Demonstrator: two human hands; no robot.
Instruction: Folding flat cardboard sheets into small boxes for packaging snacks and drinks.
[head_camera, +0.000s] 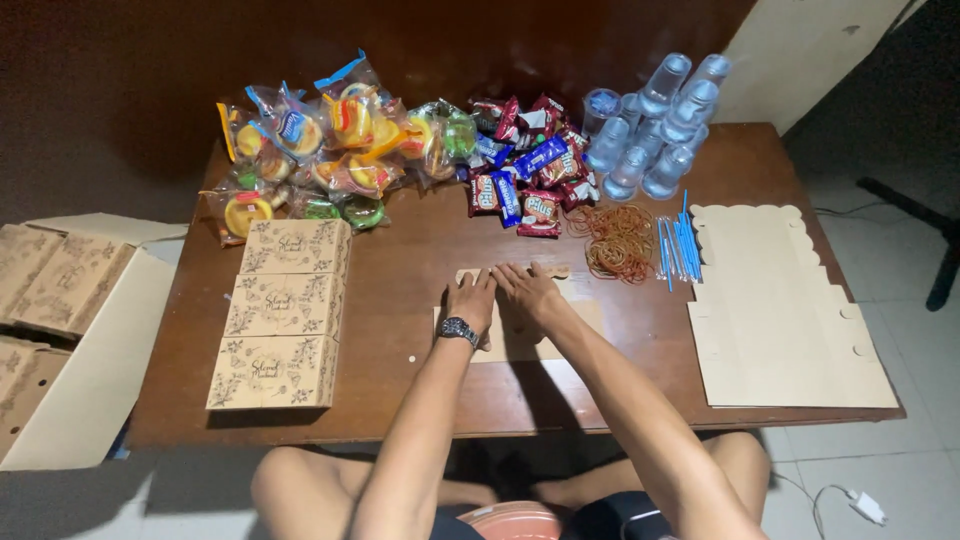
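Both palms down flat, fingers spread, gripping nothing: left hand (470, 302), wristwatch (458, 330) on, and right hand (530, 292) pressing side by side on a flat cardboard box blank (590, 318) at table (400, 260) centre. Blank mostly hidden under hands and forearms; shape hard to make out. At 3 o'clock, stacked blanks (780, 310). At 1 o'clock, rubber bands (618, 245), blue straws (680, 248), plastic cups (650, 120). At 12, snack packets (525, 165). At 9, printed boxes (282, 315). Carton (60, 320) cut off at left edge.

Both hands cover much of the flat cardboard blank (520, 335); snack packets (520, 160) overlap, their kinds unclear
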